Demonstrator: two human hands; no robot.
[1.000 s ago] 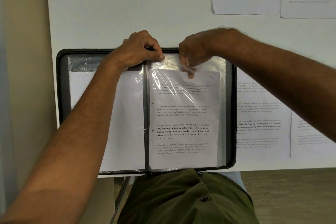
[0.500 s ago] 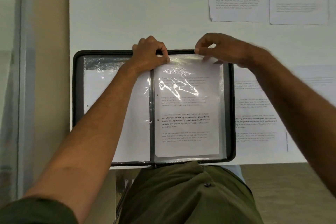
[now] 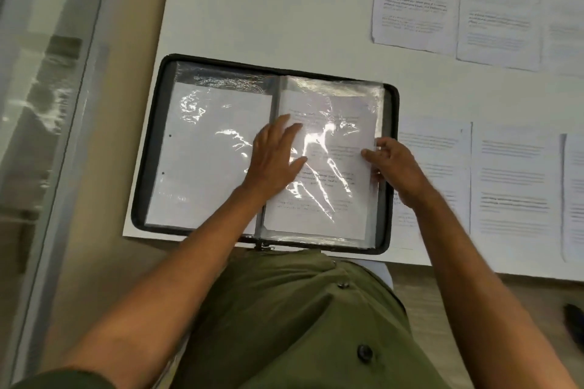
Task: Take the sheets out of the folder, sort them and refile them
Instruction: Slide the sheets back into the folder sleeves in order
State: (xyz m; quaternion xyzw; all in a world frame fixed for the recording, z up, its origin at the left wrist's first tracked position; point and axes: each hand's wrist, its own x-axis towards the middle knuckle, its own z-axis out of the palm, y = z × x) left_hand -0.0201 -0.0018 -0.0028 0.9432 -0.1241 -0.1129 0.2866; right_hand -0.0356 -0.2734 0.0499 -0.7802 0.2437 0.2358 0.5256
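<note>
A black zip folder (image 3: 151, 142) lies open on the white table, its clear plastic sleeves showing. The left sleeve holds a sheet turned blank side up (image 3: 202, 167). The right sleeve holds a printed sheet (image 3: 331, 167). My left hand (image 3: 275, 158) lies flat with straight fingers across the spine and the right sleeve. My right hand (image 3: 393, 167) is at the right sleeve's outer edge, its fingers curled at that edge; what they hold is blurred.
Several printed sheets lie on the table: two at the back right (image 3: 414, 6) and a row to the right of the folder (image 3: 515, 186). A glass panel (image 3: 41, 104) stands to the left. The table's near edge runs just behind my lap.
Both hands have left the top of the right sleeve. The left hand came down flat onto the page; the right hand moved to the sleeve's right edge. The sheet sits fully inside the sleeve.
</note>
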